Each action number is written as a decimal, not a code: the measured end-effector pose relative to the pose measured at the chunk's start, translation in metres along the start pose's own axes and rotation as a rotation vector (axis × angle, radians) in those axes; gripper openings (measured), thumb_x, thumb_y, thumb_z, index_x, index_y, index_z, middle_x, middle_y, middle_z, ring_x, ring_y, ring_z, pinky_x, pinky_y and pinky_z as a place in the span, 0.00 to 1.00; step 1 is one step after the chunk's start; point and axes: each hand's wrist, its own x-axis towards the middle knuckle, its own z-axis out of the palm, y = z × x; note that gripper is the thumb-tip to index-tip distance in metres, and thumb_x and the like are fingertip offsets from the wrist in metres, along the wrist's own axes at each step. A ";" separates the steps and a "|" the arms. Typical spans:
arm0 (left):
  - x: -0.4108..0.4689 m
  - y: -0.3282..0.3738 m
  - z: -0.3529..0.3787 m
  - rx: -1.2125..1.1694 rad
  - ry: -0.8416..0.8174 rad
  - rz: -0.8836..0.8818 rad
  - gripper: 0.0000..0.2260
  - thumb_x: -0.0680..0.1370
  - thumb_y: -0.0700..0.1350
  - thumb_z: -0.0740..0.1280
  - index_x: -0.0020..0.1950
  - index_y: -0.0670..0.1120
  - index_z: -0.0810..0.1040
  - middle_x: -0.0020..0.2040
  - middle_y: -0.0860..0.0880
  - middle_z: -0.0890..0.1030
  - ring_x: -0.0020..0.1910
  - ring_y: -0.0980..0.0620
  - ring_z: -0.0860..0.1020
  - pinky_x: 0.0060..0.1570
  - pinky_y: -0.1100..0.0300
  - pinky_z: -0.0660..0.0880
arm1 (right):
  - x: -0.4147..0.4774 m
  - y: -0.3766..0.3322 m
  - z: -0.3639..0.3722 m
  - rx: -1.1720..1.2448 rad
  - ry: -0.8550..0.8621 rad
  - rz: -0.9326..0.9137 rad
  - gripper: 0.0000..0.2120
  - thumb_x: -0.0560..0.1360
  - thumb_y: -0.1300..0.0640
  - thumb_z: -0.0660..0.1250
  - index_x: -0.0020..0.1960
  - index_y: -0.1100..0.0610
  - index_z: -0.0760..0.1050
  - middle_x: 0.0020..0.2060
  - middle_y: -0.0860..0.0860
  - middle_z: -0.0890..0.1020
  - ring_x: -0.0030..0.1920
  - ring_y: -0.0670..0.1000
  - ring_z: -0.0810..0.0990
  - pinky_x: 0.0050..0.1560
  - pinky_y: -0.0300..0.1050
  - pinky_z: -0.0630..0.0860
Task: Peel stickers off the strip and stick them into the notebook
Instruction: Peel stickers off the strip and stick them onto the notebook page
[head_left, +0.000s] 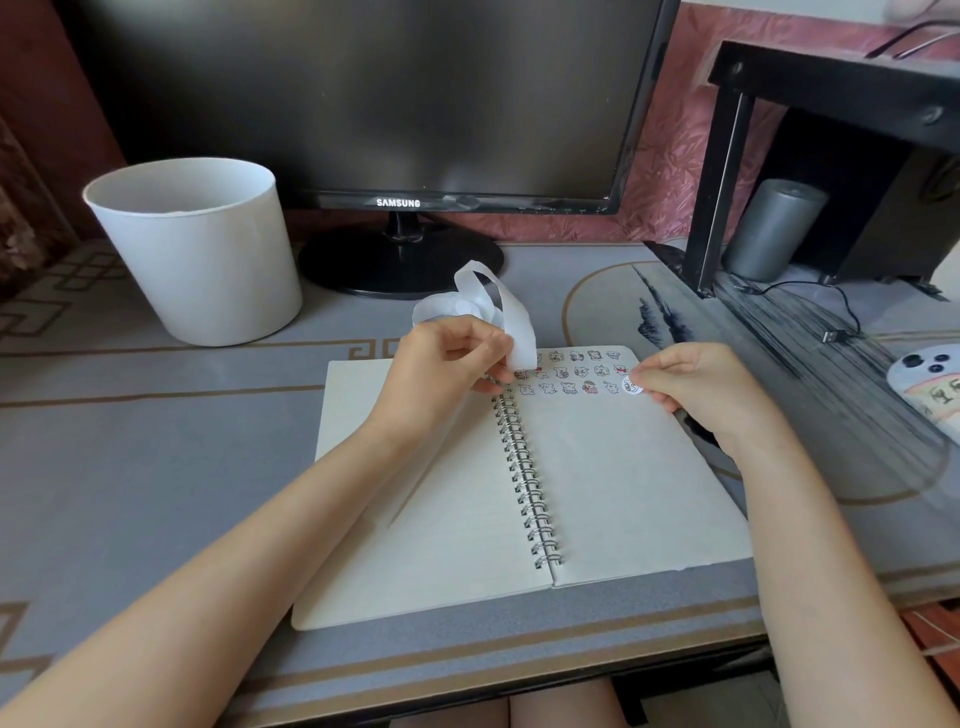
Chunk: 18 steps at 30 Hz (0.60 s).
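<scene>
The right hand (696, 395) has its fingers curled and pinches a small round sticker (632, 385) by its edge, at the right end of the third row on the right page; whether the sticker touches the paper already, I cannot tell. The left hand (447, 364) is closed round something too. It holds the white strip (511, 322) between thumb and fingers, just above the top of the spiral binding (524, 467), and the free part of the strip curls up and back behind the hand. To do this step well, I think the sticker should go down with one edge first, in line with the placed stickers (571, 371) of that row and with the same gap as between them. Then it should be smoothed with a fingertip from that edge to the other, so that no fold or bubble forms. The strip is better held away from the page, so it does not cover the row. The notebook (623, 493) lies open and flat on the counter (156, 441) — it seems to need no hand to hold it. A white bucket (197, 249) and a monitor (363, 104) stand behind it.
</scene>
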 end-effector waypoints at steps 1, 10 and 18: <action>0.000 0.000 0.000 -0.002 -0.002 -0.001 0.08 0.79 0.38 0.65 0.40 0.41 0.79 0.34 0.46 0.80 0.35 0.54 0.79 0.40 0.61 0.81 | 0.000 0.000 0.000 0.000 0.000 -0.001 0.02 0.72 0.64 0.70 0.40 0.60 0.79 0.31 0.55 0.78 0.30 0.49 0.70 0.33 0.41 0.66; 0.000 0.001 0.001 0.007 -0.009 -0.002 0.08 0.79 0.38 0.65 0.41 0.41 0.79 0.35 0.44 0.81 0.36 0.53 0.80 0.41 0.60 0.81 | 0.000 -0.002 0.002 -0.001 0.001 -0.005 0.06 0.71 0.65 0.70 0.36 0.58 0.78 0.33 0.57 0.78 0.30 0.50 0.70 0.33 0.42 0.66; 0.000 0.002 0.000 0.005 -0.008 -0.006 0.08 0.79 0.38 0.65 0.41 0.41 0.79 0.34 0.45 0.81 0.35 0.54 0.80 0.42 0.58 0.81 | 0.003 0.000 0.004 -0.023 0.010 -0.022 0.08 0.71 0.66 0.70 0.36 0.57 0.77 0.29 0.54 0.76 0.29 0.49 0.70 0.32 0.39 0.67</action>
